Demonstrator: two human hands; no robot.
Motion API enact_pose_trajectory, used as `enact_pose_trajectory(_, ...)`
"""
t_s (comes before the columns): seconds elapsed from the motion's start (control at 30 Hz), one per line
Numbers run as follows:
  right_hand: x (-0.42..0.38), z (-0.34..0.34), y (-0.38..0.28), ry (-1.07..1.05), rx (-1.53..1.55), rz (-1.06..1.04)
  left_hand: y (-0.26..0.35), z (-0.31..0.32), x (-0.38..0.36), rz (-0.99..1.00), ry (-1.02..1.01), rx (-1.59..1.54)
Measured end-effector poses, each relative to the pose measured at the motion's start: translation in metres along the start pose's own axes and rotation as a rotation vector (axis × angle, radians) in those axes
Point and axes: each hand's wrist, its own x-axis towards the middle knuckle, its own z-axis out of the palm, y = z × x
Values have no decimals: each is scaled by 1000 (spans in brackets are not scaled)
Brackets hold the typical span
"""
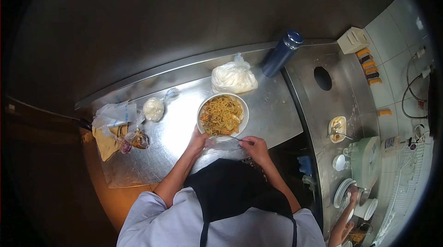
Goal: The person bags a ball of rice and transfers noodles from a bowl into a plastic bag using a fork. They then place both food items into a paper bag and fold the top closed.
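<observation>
A white bowl (246, 117) of noodles (223, 114) with vegetable pieces stands on the steel worktop in front of me. My left hand (199, 141) is closed at the bowl's near left rim, fingers partly hidden. In my right hand (254, 148) is a thin metal utensil (235, 139), pointing toward the near rim; its head cannot be made out. Clear plastic (224, 145) lies between my hands, just below the bowl. Directly behind the bowl sits a knotted plastic bag of something white (234, 77).
A blue flask (282, 54) stands back right. Leftward lie a small bag of white stuff (153, 109), a bagged brown item (139, 139) and a tan cloth (106, 143). On the right counter are a dish (338, 129), stacked plates (344, 192) and another person's hands (342, 232).
</observation>
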Motion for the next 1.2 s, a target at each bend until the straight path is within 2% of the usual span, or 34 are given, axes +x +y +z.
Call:
enact_pose_trajectory(0.07, -3, -2, -15, 66, -301, -185, 1, 0, -2, -4, 13, -13)
enact_pose_trajectory(0.37, -50, -26, -108, 200, -657, -481, -7, -9, 6, -1, -1, -90)
enact_pose_trajectory(0.47, -58, -36, -126, 328, -728, -669, -9, -13, 10, 4, -21, -103)
enact_pose_trajectory(0.63, -25, -52, -107, 476, -872, -726, -4, -9, 12, -10, -33, -106)
enact_pose_trajectory(0.8, 6, -38, -77, 375, -854, -737, 4, 2, 13, 44, -36, -91)
enact_pose_trajectory(1.1, -20, -25, -74, 261, -961, -752, 4, -7, 24, 39, -22, -78)
enact_pose_trajectory(1.2, -24, -33, -81, 290, -969, -807, 4, -10, 21, 44, -34, -122)
